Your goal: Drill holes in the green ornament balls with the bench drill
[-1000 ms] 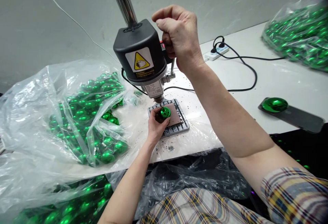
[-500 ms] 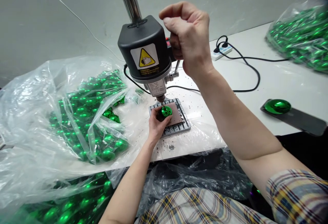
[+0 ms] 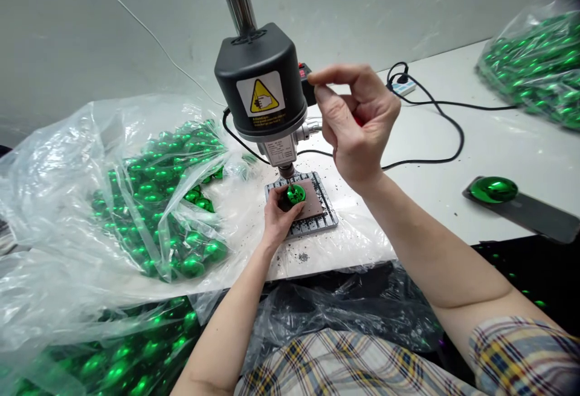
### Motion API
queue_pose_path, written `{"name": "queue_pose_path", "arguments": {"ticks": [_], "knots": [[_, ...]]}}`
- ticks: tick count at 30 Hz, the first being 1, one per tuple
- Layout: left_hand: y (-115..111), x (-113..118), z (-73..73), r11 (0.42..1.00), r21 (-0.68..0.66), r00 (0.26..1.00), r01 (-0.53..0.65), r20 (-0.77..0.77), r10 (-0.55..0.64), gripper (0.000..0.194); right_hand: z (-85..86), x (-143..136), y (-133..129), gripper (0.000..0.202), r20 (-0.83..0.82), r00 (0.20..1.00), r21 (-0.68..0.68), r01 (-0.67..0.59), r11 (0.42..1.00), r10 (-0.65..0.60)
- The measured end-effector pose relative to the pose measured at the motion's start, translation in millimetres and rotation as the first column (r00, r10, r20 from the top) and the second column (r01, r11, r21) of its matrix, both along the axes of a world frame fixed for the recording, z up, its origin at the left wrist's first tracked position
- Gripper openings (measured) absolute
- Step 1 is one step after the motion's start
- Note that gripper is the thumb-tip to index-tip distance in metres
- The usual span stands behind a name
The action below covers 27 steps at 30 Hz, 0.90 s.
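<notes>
My left hand pinches a shiny green ball against a brownish square pad on the slotted metal base of a small drill press. The tip of the drill press meets the top of the ball or is just over it; I cannot tell which. To the right of the black motor housing, my right hand is closed round the feed lever. Most of the lever is hidden by the hand, and a bit of red shows between the fingers.
Clear plastic bags of green balls lie at left and far right; more balls sit below the table edge. A phone carries one green ornament. A black cable runs to a power strip. Dark shavings surround the base.
My right hand has come down and slightly right with the lever, from beside the top of the motor housing. My left hand keeps the ball in place under the drill.
</notes>
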<state>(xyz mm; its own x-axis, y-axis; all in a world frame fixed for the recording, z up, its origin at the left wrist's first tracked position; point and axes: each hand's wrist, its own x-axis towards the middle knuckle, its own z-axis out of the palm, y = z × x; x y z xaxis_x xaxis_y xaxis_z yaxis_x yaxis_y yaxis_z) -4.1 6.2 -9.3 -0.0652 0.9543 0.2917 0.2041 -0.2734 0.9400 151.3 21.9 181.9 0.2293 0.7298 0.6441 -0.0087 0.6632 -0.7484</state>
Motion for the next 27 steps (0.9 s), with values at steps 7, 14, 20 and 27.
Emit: {"name": "queue_pose_path", "arguments": {"ticks": [7,14,20,27], "knots": [[1.4,-1.0,-3.6,1.0,0.009,1.0,0.008,0.003,-0.008,0.055,-16.1,-3.2,-11.2,0.007,-0.098,0.994,0.166,0.073,0.983,-0.057],[1.1,-1.7,-2.3,1.0,0.02,1.0,0.01,0.001,-0.01,0.054,-43.3,3.6,8.0,0.017,-0.055,0.998,0.545,0.001,0.838,0.035],[-0.4,0.0,2.2,1.0,0.012,0.999,0.022,0.039,-0.023,0.054,-55.2,5.9,18.8,0.025,-0.045,0.998,0.686,0.055,0.726,-0.033],[-1.2,-0.5,3.5,1.0,0.007,0.999,0.025,0.026,-0.025,0.055,-60.8,9.4,20.8,0.029,-0.011,0.997,0.744,0.06,0.665,-0.078]]}}
